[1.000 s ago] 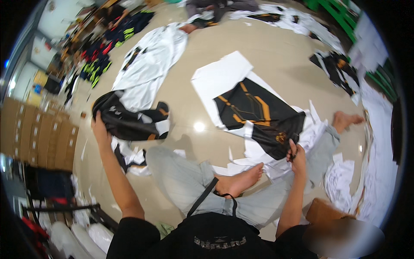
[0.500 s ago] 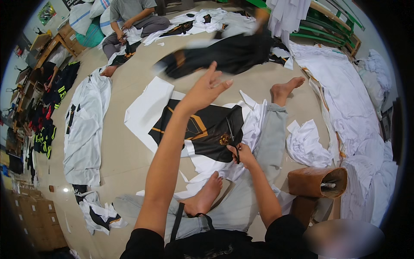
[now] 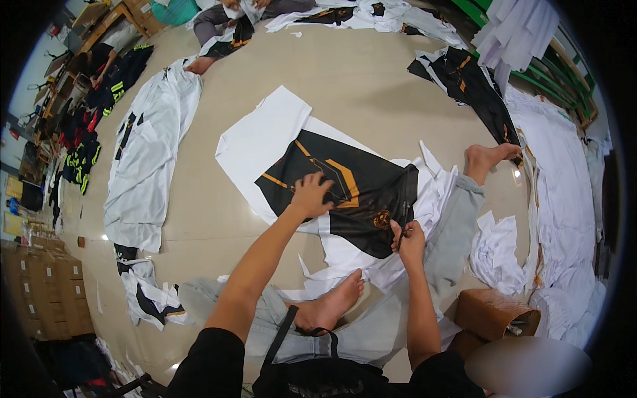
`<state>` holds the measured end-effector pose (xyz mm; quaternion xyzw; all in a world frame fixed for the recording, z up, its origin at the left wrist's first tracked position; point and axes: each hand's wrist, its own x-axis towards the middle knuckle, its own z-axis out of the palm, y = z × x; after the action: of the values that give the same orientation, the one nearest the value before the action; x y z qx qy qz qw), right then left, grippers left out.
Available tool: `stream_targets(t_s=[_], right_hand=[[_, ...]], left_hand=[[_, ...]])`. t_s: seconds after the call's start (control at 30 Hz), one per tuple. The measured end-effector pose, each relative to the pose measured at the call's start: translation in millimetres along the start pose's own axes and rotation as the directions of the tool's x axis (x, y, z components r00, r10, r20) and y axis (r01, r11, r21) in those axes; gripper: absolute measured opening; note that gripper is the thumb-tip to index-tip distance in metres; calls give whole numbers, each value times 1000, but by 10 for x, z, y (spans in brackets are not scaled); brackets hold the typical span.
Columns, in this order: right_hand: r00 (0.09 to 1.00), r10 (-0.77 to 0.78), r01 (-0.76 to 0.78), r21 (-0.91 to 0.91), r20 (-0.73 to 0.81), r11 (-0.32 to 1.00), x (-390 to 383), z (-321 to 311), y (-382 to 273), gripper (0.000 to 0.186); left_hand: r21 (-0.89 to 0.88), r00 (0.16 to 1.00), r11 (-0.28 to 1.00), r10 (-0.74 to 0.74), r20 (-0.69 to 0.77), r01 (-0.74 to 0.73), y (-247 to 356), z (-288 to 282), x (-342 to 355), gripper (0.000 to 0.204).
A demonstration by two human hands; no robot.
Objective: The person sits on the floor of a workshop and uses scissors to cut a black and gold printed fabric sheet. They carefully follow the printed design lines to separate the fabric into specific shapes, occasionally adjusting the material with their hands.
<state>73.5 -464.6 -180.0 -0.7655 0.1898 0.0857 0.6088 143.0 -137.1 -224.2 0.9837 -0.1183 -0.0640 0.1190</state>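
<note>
A black printed fabric panel with orange lines and a round emblem lies spread on the floor before me, joined or laid over white cloth. My left hand rests on the panel, or just above it, fingers spread and holding nothing. At the panel's near right edge, close to the emblem, my right hand is closed around the handles of dark scissors. Their blades are hard to make out against the black fabric. White scraps lie under the panel, beside my bare foot.
A black-and-orange garment piece lies at the far right, near my other foot. White cloth stacks line the right side, with a brown box nearby. Long white fabric stretches along the left. Another person sits at the back.
The blurred black garment piece in the air beyond my left hand now lies at the far right. My left hand has come down to the panel. The view has shifted.
</note>
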Motion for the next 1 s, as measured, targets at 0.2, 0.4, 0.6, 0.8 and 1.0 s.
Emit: stream_targets(t_s=[0.2,0.4,0.6,0.8,1.0], right_hand=[[987,-98,103,36,-128,994,121,-48,-17,40],[987,-66,58,-60,-145,996,122,-33,-90,34],[986,-74,66,-57,-150,996,163,-156,24,34],[996,-80,76,-80,-43,994,149,107,-100,35],[994,-113,113,-1,11,994,67,143,-69,33]], left_hand=[[58,775,780,606,178,-623,549,93,471,94],[-109,987,992,42,-158,-60,-702,-116,1439,106],[-393,247,179,-960,129,902,-3224,-370,301,128],[-332,404,350,-908,110,876,-3681,-5,-2194,118],[-178,218,300,-902,-373,937,-2093,155,-2093,85]])
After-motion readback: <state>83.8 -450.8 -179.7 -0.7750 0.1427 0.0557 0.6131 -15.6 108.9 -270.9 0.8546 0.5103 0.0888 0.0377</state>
